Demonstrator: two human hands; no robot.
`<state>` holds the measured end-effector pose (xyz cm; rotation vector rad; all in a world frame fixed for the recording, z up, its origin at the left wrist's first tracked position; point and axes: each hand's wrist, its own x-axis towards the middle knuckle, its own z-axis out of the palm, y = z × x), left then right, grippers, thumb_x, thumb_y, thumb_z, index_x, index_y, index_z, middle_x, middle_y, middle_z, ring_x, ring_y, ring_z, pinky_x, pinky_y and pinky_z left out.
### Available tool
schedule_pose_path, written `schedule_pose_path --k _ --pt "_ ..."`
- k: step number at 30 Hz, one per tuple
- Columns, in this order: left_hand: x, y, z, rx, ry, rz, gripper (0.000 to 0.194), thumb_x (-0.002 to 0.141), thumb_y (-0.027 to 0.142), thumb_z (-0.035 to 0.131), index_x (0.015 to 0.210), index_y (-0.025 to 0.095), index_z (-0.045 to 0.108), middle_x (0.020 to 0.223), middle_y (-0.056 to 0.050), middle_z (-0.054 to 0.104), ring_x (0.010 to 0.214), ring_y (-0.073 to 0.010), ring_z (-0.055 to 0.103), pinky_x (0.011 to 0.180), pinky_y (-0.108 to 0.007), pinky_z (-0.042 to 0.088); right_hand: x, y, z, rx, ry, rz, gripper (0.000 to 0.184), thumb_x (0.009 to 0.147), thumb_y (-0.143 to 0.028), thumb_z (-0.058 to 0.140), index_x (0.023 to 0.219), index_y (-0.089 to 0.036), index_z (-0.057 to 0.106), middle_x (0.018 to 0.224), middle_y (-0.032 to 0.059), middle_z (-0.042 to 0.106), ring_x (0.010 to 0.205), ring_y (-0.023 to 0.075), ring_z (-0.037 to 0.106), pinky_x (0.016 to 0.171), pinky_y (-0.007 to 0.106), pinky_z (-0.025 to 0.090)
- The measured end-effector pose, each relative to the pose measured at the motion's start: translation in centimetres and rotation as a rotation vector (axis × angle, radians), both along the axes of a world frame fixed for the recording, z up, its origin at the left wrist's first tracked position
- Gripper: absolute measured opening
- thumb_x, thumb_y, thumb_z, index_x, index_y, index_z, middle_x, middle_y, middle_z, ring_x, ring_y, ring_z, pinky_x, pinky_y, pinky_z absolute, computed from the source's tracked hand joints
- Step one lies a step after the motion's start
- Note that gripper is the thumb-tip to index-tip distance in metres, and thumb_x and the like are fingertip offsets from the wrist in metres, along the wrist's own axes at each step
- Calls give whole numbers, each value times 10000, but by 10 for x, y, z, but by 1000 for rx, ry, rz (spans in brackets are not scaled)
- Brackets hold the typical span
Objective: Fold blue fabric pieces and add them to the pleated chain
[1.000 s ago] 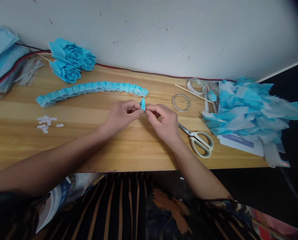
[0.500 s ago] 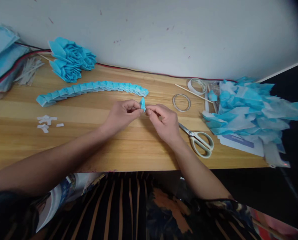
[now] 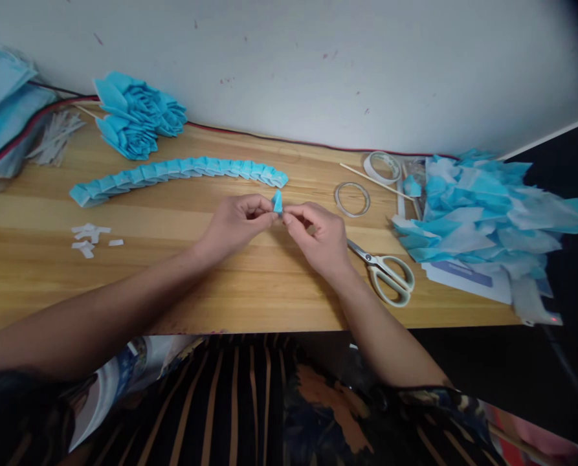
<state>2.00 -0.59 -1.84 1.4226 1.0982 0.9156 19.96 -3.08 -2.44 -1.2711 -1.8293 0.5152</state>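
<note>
Between my two hands is a small folded blue piece (image 3: 277,201), thin like paper or fabric, its tip pointing up. My left hand (image 3: 240,223) pinches its left side between thumb and fingertips. From the right, my right hand (image 3: 318,236) pinches its lower edge. The fingers cover the bottom of the piece. Just beyond them, a long curved strip of overlapping blue folded pieces (image 3: 177,169) lies on the wooden table (image 3: 211,291). Scissors (image 3: 383,268) with pale handles rest beside my right wrist.
Blue fabric-like flowers (image 3: 140,113) lie at the back left, near white strips (image 3: 58,136). White scraps (image 3: 89,233) are at left. Tape rolls (image 3: 383,167) and a thin stick (image 3: 376,180) lie at right, beside a heap of blue-white petals (image 3: 492,213). A cable (image 3: 264,135) runs along the wall.
The small blue piece has turned slightly between my fingertips, and its tip looks wider. Both hands stay in nearly the same place. Everything else on the table is unchanged.
</note>
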Motion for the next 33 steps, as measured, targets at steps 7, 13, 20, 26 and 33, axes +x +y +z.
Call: schedule_pose_path --k 7,13,20,26,33 --pt "0 0 -4 26 32 -11 163 800 297 675 684 187 642 614 36 524 587 -103 431 569 -247 314 -1 1 0 -40 68 -18 183 914 -264 600 843 -220 763 793 3 752 696 147 623 688 293 482" --pt "0 -1 -1 21 23 -4 163 806 272 679 671 195 630 604 43 511 582 -101 424 572 -251 312 -2 1 -1 -45 67 -72 175 893 -260 605 808 -225 754 772 0 745 685 149 615 673 295 476" --pt "-1 1 -1 -106 -50 4 204 810 314 677 665 201 588 525 58 452 492 -86 354 504 -251 264 -1 3 -1 -85 142 -175 165 880 -288 618 798 -218 743 689 -24 692 588 118 550 568 260 419" --pt "-3 3 -3 -155 -126 37 249 821 305 671 645 204 527 508 62 458 481 -74 350 500 -239 290 11 15 -3 -41 255 -321 143 865 -267 610 755 -217 685 685 -23 657 610 123 546 584 262 438" --pt "9 6 -4 -34 47 28 218 912 341 590 730 231 546 610 40 477 618 -120 466 566 -267 350 -44 17 49 7 74 20 179 948 -267 583 869 -225 738 803 1 730 726 150 643 686 286 497"
